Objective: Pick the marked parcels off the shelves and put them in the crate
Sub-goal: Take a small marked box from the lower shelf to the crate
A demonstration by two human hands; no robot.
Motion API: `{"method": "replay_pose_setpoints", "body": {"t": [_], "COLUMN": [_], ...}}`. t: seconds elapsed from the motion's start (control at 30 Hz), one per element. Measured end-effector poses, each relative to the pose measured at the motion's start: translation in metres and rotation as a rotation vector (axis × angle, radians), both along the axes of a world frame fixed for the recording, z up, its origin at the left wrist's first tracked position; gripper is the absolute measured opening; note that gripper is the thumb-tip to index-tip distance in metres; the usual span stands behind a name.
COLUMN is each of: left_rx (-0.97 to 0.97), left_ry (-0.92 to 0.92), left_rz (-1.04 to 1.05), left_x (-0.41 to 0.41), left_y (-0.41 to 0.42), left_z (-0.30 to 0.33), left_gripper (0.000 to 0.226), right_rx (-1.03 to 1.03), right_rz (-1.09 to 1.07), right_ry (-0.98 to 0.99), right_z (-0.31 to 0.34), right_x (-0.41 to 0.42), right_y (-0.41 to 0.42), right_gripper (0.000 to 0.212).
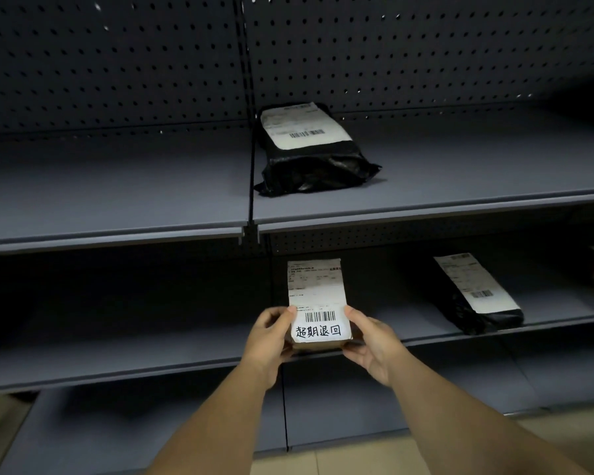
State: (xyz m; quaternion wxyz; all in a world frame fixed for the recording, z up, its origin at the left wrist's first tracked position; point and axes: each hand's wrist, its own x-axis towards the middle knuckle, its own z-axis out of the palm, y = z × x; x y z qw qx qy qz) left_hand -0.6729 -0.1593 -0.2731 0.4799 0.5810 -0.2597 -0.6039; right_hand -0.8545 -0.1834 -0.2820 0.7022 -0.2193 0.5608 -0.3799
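Both hands hold one marked parcel point(318, 303) at the front edge of the middle shelf point(117, 358). The left hand point(270, 341) grips its left side, thumb on the label near the barcode; the right hand point(371, 344) grips the right side, thumb at the label's right edge and fingers curled beneath. The parcel is a small brown box with a long white shipping label on top, bearing a barcode and, below it, handwritten black characters. Its near end projects past the shelf lip; whether the far end rests on the shelf cannot be determined.

On the upper shelf point(460, 186) lies a black poly-bag parcel point(316, 166) with a white label, just right of the upright divider. A second black bag parcel point(484, 299) lies on the middle shelf, well to the right of the held box. Perforated back panels point(117, 70) stand behind the shelves.
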Motion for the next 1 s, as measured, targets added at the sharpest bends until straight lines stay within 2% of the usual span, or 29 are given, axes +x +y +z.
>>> {"method": "replay_pose_setpoints", "body": {"t": [0.2,0.4,0.67,0.83,1.0], "left_rx": [-0.033,-0.067,-0.087,-0.238,-0.493], "left_ry": [-0.039,-0.073,-0.171,-0.560,-1.043], "left_rz": [-0.089,-0.207,-0.414,-0.432,-0.592], "left_x": [-0.012,-0.038,-0.109,-0.176,-0.257], "left_y": [0.007,0.008,-0.004,-0.016,-0.022], "left_z": [0.023,0.036,0.047,0.056,0.061], "left_gripper": [0.017,0.017,0.021,0.024,0.032], "right_rx": [-0.071,-0.107,-0.131,-0.110,-0.105], "right_rz": [-0.034,-0.066,-0.284,-0.476,-0.666], "right_ry": [0.008,-0.012,0.070,0.118,0.163], "right_z": [0.022,0.042,0.051,0.048,0.049], "right_x": [-0.016,-0.043,-0.109,-0.170,-0.244], "right_y": [0.020,0.043,0.072,0.093,0.121], "right_gripper": [0.027,0.031,0.032,0.039,0.037]}}
